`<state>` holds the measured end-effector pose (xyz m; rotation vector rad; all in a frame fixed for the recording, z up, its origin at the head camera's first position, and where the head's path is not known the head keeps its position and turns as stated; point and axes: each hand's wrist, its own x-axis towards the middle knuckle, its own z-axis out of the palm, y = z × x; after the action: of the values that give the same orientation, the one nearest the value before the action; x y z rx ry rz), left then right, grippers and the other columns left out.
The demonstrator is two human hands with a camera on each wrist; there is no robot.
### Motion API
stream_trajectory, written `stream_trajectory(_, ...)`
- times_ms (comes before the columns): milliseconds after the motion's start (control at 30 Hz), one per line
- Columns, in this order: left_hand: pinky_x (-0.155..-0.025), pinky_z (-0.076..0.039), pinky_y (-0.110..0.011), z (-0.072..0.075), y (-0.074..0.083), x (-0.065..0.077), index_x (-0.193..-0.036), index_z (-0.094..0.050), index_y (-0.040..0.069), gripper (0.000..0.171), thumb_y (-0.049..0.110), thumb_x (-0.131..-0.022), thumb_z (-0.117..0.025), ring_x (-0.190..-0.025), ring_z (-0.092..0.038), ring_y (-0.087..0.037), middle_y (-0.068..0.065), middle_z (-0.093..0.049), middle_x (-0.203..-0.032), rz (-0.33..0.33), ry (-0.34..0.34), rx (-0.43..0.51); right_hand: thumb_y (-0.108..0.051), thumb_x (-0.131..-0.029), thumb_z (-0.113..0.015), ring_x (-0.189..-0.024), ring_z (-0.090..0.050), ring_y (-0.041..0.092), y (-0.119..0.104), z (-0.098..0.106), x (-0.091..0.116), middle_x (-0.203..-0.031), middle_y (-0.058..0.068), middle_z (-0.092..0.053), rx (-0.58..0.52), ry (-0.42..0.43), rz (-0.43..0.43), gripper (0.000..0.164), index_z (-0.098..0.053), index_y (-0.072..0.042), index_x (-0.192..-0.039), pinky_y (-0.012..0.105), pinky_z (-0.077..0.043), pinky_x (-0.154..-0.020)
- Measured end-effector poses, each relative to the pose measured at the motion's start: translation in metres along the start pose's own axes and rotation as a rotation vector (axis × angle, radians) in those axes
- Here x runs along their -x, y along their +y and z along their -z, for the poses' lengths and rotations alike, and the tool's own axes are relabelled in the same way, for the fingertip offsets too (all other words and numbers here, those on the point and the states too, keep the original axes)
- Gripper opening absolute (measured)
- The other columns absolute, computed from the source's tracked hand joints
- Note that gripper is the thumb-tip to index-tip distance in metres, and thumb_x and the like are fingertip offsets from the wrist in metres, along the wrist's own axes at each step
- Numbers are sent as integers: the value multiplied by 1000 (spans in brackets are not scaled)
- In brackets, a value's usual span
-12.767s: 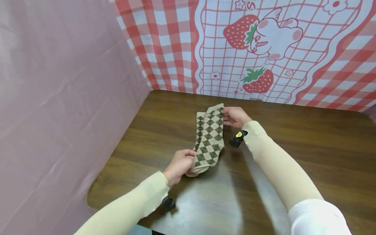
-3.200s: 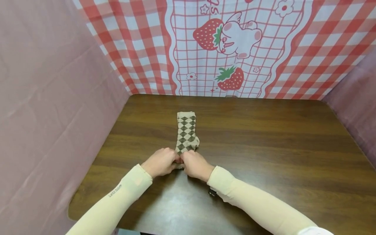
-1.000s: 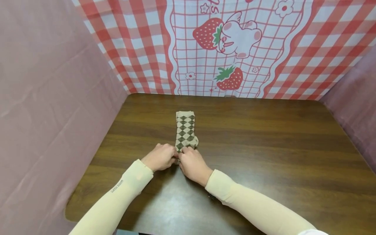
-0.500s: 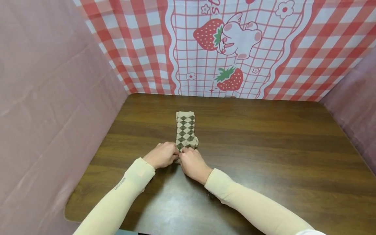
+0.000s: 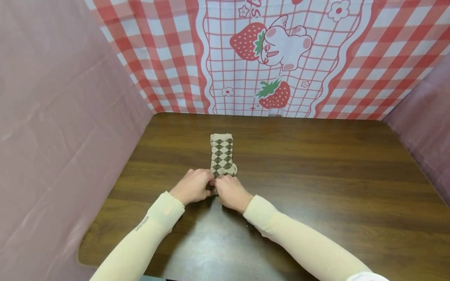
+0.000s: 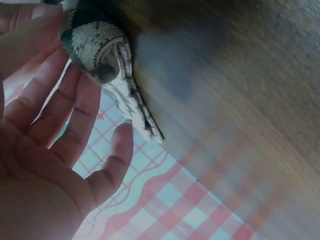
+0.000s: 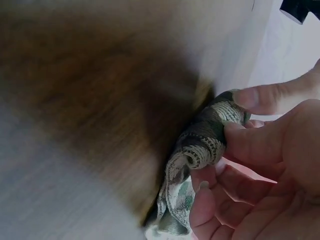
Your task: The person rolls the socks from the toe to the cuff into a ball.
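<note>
A pair of beige and dark-green argyle socks (image 5: 222,152) lies stacked on the wooden table, cuffs pointing away from me. Their near end is curled into a small roll, whose spiral edge shows in the left wrist view as a sock roll (image 6: 97,47). My left hand (image 5: 193,185) holds the roll's left side with thumb and fingers, its little finger apart. From the right, my right hand (image 5: 233,194) pinches the same roll (image 7: 202,142) between thumb and fingers. The heel bulges out to the right just beyond my right fingers. In the head view both hands cover most of the roll.
The brown wooden table (image 5: 316,175) extends far to the right. A red-and-white strawberry-print cloth (image 5: 274,70) hangs at the back edge, with a pink cloth (image 5: 70,117) along the left side. Part of a black device (image 7: 296,9) shows in the right wrist view.
Earlier the socks lay unrolled and slightly apart, a hand at each end. Now they are stacked with the near end rolled. Over the last seconds both hands have crept slightly toward the cuffs.
</note>
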<state>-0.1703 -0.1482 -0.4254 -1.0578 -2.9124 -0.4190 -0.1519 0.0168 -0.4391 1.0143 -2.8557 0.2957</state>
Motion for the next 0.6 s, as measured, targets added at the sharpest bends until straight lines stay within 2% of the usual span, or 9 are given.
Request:
stream_trajectory(200, -67, -51, -41, 1, -2, 0, -74, -69, 18, 14, 12, -76, -82, -71, -64, -15, 4, -67, -78, -43, -3, -23, 0, -69, -75, -71, -63, 30, 1, 2, -2, -77, 11, -59, -31, -16, -8, 15, -62, -8, -72, 44, -54, -60)
stream_trajectory(367, -68, -52, -44, 1, -3, -2, -76, -72, 16, 10, 10, -81, -78, -73, -66, -18, 2, -70, -79, -58, -28, -7, -3, -78, -72, -72, -62, 29, 2, 0, 2, -82, 10, -59, -30, 39, -12, 12, -63, -8, -70, 45, -54, -62)
stream_trajectory(467, -69, -52, -46, 1, -3, -3, -76, -73, 17, 10, 11, -83, -78, -74, -66, -19, 2, -70, -78, -35, -45, 1, -8, -82, -74, -74, -62, 29, 0, -1, 6, -83, 8, -59, -13, 95, -5, 9, -67, -8, -75, 45, -52, -62)
stream_trajectory(600, -72, -49, -48, 2, -3, -6, -75, -73, 20, 12, 13, -84, -78, -78, -64, -20, 5, -69, -77, 22, -77, 13, -10, -83, -74, -76, -60, 26, -3, -1, 9, -83, 6, -59, 23, 130, 14, 6, -69, -9, -80, 42, -49, -62)
